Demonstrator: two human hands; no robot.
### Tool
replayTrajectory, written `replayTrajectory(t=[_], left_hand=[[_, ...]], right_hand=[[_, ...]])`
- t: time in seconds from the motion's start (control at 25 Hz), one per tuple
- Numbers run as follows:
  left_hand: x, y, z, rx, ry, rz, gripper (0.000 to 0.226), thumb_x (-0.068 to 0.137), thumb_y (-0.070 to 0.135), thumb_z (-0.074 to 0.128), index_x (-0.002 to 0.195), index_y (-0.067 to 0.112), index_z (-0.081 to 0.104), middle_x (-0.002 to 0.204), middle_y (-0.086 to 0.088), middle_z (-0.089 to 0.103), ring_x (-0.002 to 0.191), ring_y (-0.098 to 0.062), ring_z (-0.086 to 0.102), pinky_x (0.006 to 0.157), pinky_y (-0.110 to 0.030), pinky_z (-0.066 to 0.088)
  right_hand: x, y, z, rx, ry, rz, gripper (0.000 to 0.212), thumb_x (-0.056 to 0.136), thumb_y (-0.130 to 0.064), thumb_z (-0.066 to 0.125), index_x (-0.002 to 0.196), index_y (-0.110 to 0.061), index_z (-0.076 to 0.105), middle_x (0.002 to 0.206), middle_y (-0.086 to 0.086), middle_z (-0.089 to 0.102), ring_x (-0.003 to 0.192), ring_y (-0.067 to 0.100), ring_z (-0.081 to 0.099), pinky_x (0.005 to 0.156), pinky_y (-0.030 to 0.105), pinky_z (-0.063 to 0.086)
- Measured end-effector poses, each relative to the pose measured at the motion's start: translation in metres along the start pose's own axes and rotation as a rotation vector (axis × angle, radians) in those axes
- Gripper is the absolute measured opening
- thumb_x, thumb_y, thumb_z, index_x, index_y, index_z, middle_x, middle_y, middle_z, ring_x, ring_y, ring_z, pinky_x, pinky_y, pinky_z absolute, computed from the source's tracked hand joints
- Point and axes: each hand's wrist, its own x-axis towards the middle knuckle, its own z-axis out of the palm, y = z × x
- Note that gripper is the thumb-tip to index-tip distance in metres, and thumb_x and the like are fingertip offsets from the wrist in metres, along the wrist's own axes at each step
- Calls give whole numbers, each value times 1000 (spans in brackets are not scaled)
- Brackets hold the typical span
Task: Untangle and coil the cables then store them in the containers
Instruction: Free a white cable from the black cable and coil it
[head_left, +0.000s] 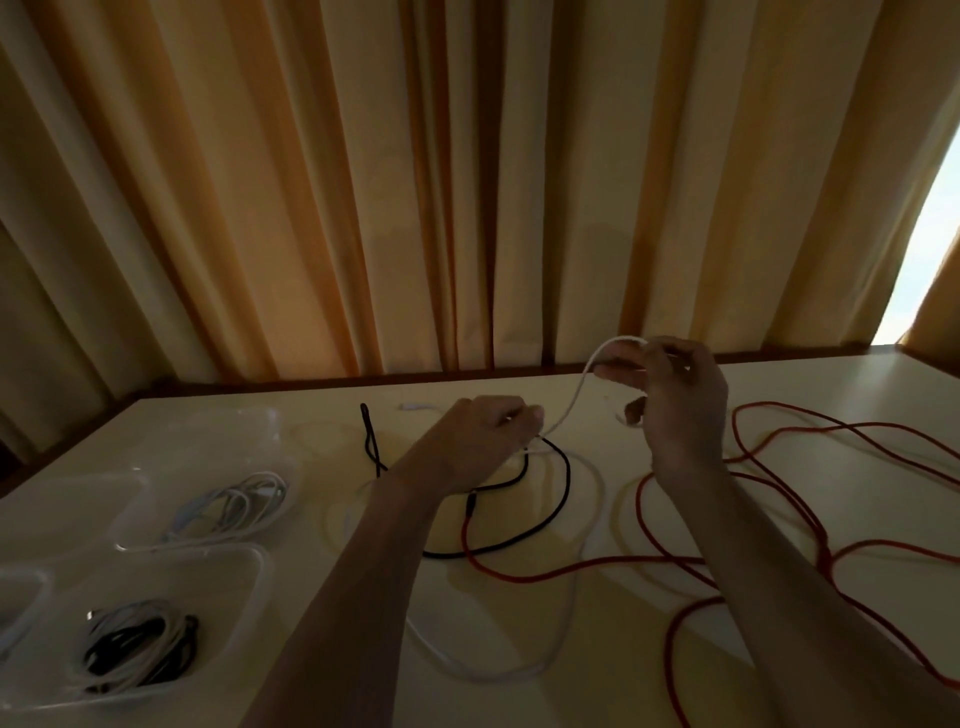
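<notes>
A white cable (571, 405) arcs between both hands above the table. My right hand (675, 405) holds its upper loop raised near the table's far edge, fingers curled round it. My left hand (483, 431) pinches the same cable lower down, over a black cable (550, 499) that lies in a loop on the table. More of the white cable trails toward me across the table. A long red cable (779, 525) sprawls in wide loops over the right half. Clear plastic containers sit at the left: one (156, 452) holds a coiled white cable, a nearer one (249, 582) holds coiled black and white cables.
Another clear container (52, 509) stands at the far left, and the edge of one more (21, 603) shows at the left border. Orange curtains (415, 182) hang behind the pale table (519, 613). A bright window gap shows at the upper right.
</notes>
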Motion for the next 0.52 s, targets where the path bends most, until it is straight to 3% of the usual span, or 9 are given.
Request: replayTrajectory(t=[0.08,0.2,0.28,0.4,0.52], left_hand=[[2,-2,6,66,-70,-59,47,107,49,44,89,10,63,70,0,57,61,-10,50,60,-31,37],[11,-5,19,54,17,-156,48,108,51,38,100,8,60,83,-8,63,75,-23,58,69,-36,43],[16,-7,24,-244,65,-214,51,104,60,37,95,14,57,82,-5,59,75,-23,55,76,-40,44],[19,-10,25,-831,124,-257,63,103,69,28,93,13,53,69,1,45,60,-13,38,59,-30,32],[15,-9,20,-1049,204,-251,57,105,63,31,103,10,53,69,-1,46,60,-13,38,63,-33,31]], right_hand=[[-4,-11,1,222,-70,81,13,103,-11,57,116,-9,54,101,9,80,93,25,79,55,31,53],[-7,-21,2,385,-283,146,7,102,-10,56,103,-17,59,114,11,78,107,26,75,65,32,56],[-9,-22,3,406,-469,167,12,101,-10,53,96,-18,60,120,15,75,107,32,74,58,31,52],[-19,-19,6,326,-739,139,6,98,-8,51,95,-11,55,122,22,73,96,36,74,48,29,41],[-23,-16,5,95,-921,45,3,99,-5,52,99,-6,54,117,23,74,89,41,73,47,30,32]])
